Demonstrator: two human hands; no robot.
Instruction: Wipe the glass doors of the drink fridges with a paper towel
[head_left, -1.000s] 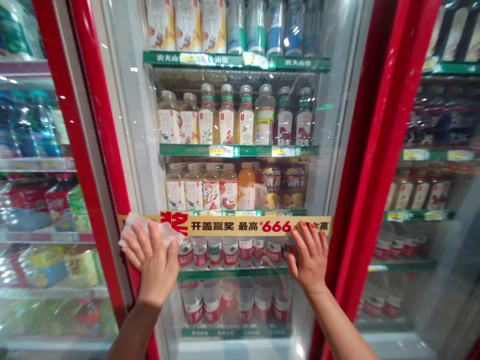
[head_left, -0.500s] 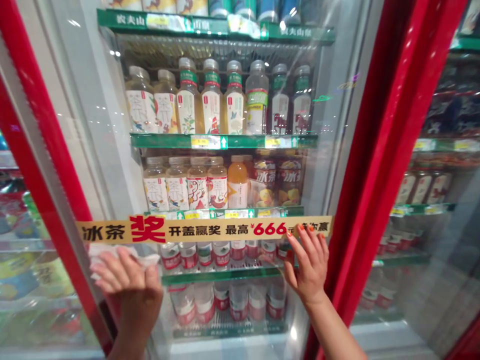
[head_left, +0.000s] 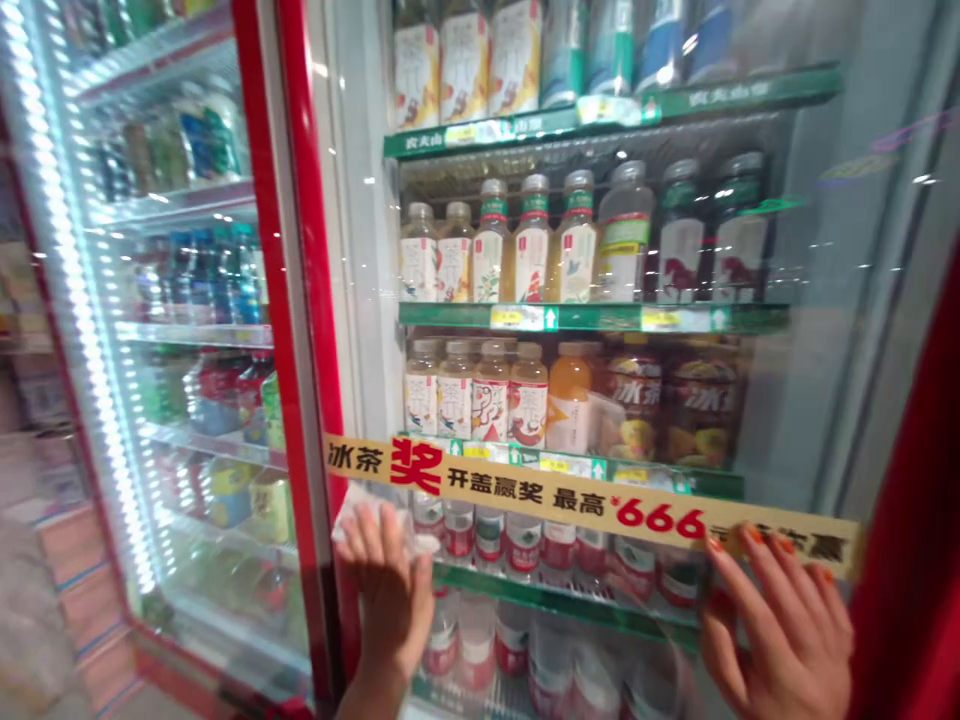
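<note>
White cloth [head_left: 358,522] lies bunched under the open left hand [head_left: 386,590], pressed to the fridge's glass door [head_left: 787,420] near its left edge; the right hand [head_left: 776,635] rests spread on the glass, holding nothing.

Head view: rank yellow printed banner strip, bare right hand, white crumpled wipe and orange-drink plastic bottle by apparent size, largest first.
1. Yellow printed banner strip
2. Bare right hand; nearness enlarges it
3. Orange-drink plastic bottle and white crumpled wipe look alike, unranked; wipe partly hidden
</note>
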